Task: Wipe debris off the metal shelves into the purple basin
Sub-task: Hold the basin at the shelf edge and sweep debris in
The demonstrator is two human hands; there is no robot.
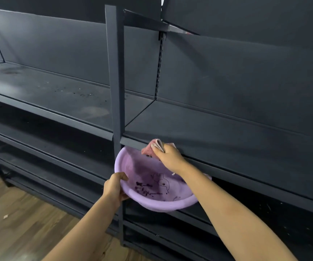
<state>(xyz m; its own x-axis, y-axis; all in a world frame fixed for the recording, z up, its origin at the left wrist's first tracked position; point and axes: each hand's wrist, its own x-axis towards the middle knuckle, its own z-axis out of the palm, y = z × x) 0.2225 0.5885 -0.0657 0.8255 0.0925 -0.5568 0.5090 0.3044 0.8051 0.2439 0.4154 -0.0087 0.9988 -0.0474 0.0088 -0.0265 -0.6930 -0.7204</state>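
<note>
Purple basin [163, 203], round plastic, holds dark debris [142, 187].

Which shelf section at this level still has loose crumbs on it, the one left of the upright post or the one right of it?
The left section: dark specks and pale smudges are scattered across it. The right section, above the purple basin, looks free of them.

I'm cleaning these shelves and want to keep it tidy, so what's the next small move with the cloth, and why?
Probably shake or drag the pink cloth off the shelf edge down into the purple basin. The right hand grips it right at the lip, and the left hand holds the basin just underneath, already catching dark crumbs.
</note>
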